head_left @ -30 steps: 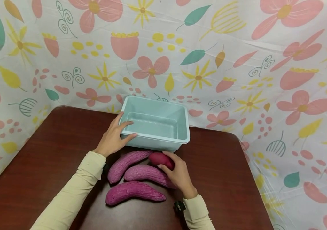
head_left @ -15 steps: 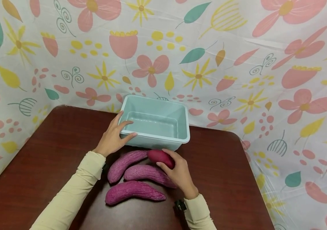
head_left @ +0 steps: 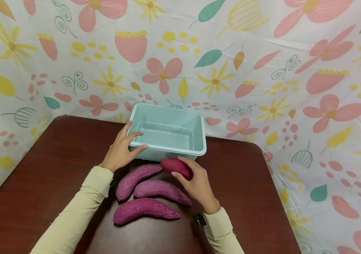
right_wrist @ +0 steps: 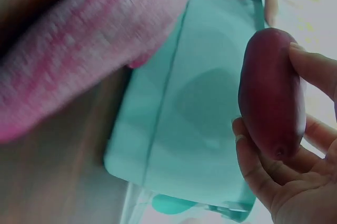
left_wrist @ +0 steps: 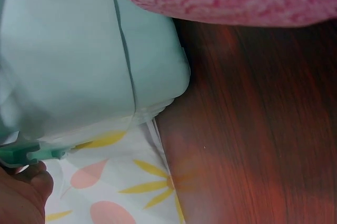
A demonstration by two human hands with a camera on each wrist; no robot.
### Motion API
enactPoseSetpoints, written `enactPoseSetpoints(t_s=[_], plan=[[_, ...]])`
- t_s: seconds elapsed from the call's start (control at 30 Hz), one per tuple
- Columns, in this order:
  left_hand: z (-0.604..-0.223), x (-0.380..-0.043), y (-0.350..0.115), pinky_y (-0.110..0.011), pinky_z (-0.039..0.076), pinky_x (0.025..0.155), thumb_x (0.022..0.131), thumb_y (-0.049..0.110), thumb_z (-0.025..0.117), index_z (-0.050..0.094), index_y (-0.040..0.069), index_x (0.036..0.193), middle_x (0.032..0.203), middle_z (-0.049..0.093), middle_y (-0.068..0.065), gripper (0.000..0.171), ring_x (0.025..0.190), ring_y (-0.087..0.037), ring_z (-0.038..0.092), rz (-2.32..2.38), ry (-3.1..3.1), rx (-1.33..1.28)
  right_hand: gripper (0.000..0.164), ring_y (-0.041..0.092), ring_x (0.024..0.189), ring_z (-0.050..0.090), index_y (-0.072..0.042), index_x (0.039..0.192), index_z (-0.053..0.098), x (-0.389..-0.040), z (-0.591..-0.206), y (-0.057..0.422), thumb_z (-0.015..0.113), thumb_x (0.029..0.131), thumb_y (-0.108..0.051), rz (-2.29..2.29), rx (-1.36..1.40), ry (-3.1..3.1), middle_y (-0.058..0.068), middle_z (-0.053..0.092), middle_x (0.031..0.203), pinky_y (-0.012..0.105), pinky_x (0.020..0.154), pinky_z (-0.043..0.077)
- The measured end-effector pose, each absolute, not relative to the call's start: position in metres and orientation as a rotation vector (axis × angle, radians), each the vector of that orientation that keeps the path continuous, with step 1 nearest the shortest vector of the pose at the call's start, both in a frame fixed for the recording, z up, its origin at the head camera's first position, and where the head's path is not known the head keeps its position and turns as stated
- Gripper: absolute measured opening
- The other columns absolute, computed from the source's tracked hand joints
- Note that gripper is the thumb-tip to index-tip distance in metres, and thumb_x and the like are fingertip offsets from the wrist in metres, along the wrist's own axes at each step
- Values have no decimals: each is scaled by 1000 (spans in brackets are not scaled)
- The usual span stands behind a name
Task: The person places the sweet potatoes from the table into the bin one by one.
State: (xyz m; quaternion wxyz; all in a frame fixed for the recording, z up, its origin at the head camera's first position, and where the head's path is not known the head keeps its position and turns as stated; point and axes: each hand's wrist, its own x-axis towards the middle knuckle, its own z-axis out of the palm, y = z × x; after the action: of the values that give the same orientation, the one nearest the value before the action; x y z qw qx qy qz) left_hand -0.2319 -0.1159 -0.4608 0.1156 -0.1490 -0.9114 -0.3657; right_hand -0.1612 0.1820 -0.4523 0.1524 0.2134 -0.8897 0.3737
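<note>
My right hand (head_left: 199,183) holds a dark red, smooth oblong fruit or vegetable (head_left: 175,166) between thumb and fingers. It is raised near the front wall of a pale blue-green plastic basin (head_left: 167,151). In the right wrist view a small dimple marks one end of this oblong piece (right_wrist: 271,92). My left hand (head_left: 120,150) grips the basin's left front corner, with the thumb on the front rim. Three curved, streaky purple vegetables lie in front of the basin: a rear one (head_left: 136,179), a middle one (head_left: 162,190) and a front one (head_left: 145,211). The basin's visible floor is bare.
A dark reddish-brown wooden table (head_left: 240,197) carries everything. Behind it and along both sides hangs a white cloth (head_left: 218,53) with printed flowers and leaves. The basin stands close to the table's back edge.
My right hand has lifted the dark red piece slightly and brought it closer to the basin's front wall. The left hand keeps its grip on the basin. The head view has shifted slightly.
</note>
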Motion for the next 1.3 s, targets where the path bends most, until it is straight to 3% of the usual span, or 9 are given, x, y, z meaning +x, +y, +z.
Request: enactPoseSetpoints(t_s=[0.43, 0.67, 0.73, 0.8, 0.9, 1.03, 1.17, 1.3], plan=[[-457, -234, -120, -58, 53, 80, 94, 59, 62, 57, 21, 141, 171, 11, -7, 61, 156, -37, 20, -1037, -2685, -428, 50, 18, 101, 68, -16, 131, 66, -169, -430, 178, 82, 86, -29, 1055, 633, -2506, 4, 71, 123, 36, 80, 56], [-455, -234, -120, -57, 54, 83, 94, 62, 60, 57, 20, 141, 171, 11, -5, 63, 155, -35, 24, -1018, -2718, -410, 50, 19, 106, 69, -16, 130, 66, -174, -423, 178, 83, 85, -28, 1056, 613, -2470, 5, 71, 125, 37, 83, 56], [-454, -233, -118, -60, 52, 90, 92, 63, 61, 59, 21, 140, 171, 12, -5, 64, 155, -37, 24, -1017, -2724, -391, 49, 18, 103, 69, -15, 130, 67, -176, -421, 179, 83, 85, -28, 1055, 615, -2463, 4, 71, 124, 37, 81, 56], [-453, -234, -117, -62, 47, 102, 91, 64, 63, 60, 21, 138, 171, 14, -6, 65, 155, -40, 22, -1013, -2722, -372, 50, 18, 100, 69, -15, 130, 67, -178, -420, 179, 83, 85, -28, 1054, 622, -2456, 4, 71, 125, 36, 79, 56], [-453, -237, -116, -59, 28, 121, 88, 64, 67, 62, 19, 136, 170, 16, -13, 67, 156, -42, 19, -975, -2715, -379, 50, 17, 95, 67, -14, 130, 66, -180, -418, 180, 83, 85, -28, 1055, 625, -2457, 5, 71, 124, 34, 76, 55], [-452, -240, -116, -52, 12, 128, 85, 65, 69, 62, 18, 137, 169, 15, -17, 70, 156, -41, 19, -952, -2728, -390, 50, 16, 92, 66, -13, 130, 66, -185, -416, 180, 82, 86, -29, 1055, 634, -2461, 6, 71, 122, 32, 73, 54], [-449, -242, -115, -61, 27, 121, 84, 71, 67, 60, 22, 139, 171, 9, -12, 74, 155, -47, 17, -974, -2780, -369, 50, 18, 91, 66, -13, 131, 66, -191, -412, 180, 82, 86, -28, 1057, 632, -2449, 6, 71, 121, 33, 72, 54], [-448, -241, -116, -68, 43, 103, 84, 73, 65, 60, 25, 138, 172, 5, -5, 73, 153, -52, 17, -1007, -2805, -332, 49, 18, 90, 66, -12, 130, 66, -198, -412, 177, 82, 86, -27, 1066, 633, -2443, 8, 71, 122, 33, 70, 54]])
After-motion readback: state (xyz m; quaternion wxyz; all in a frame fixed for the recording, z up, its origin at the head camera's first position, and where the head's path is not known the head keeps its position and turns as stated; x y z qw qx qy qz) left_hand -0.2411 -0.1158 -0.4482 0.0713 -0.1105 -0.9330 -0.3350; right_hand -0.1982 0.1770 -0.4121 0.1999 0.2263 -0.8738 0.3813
